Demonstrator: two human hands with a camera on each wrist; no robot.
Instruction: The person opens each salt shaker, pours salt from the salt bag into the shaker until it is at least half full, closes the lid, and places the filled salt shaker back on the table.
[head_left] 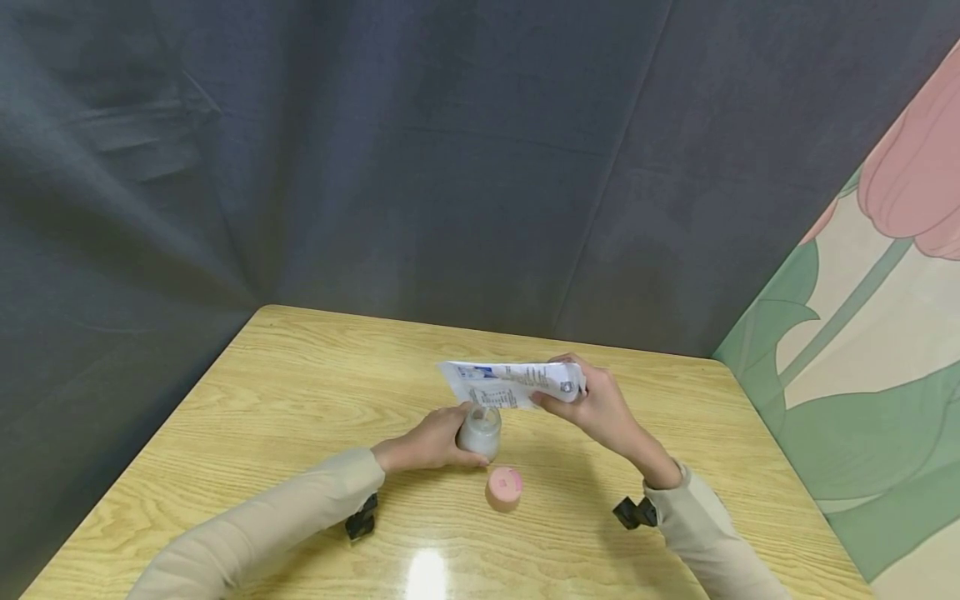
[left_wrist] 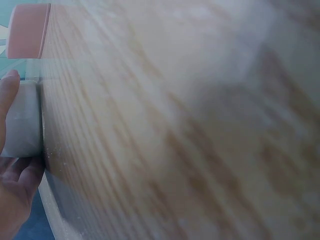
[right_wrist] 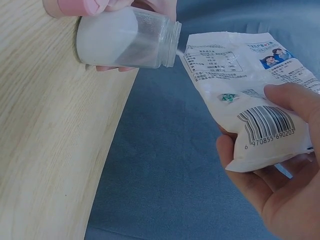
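Observation:
A clear glass jar (head_left: pixel 480 435), partly filled with white powder (right_wrist: pixel 107 37), stands upright on the table. My left hand (head_left: pixel 433 439) grips it round the side, thumb near and fingers behind. Above the jar, my right hand (head_left: pixel 600 410) holds a white printed bag (head_left: pixel 517 383) with a barcode, thumb on one face and fingers on the other. The bag is tilted with its far end over the jar's open mouth. In the right wrist view a thin white stream (right_wrist: pixel 180 52) runs between bag and jar. A pink lid (head_left: pixel 504 488) lies just in front of the jar.
The wood-grain table (head_left: pixel 337 350) ends at a dark curtain (head_left: pixel 450 167) behind and on the left. To the right is a panel with a flower pattern (head_left: pixel 847 333). White specks dot the table beside the jar in the left wrist view.

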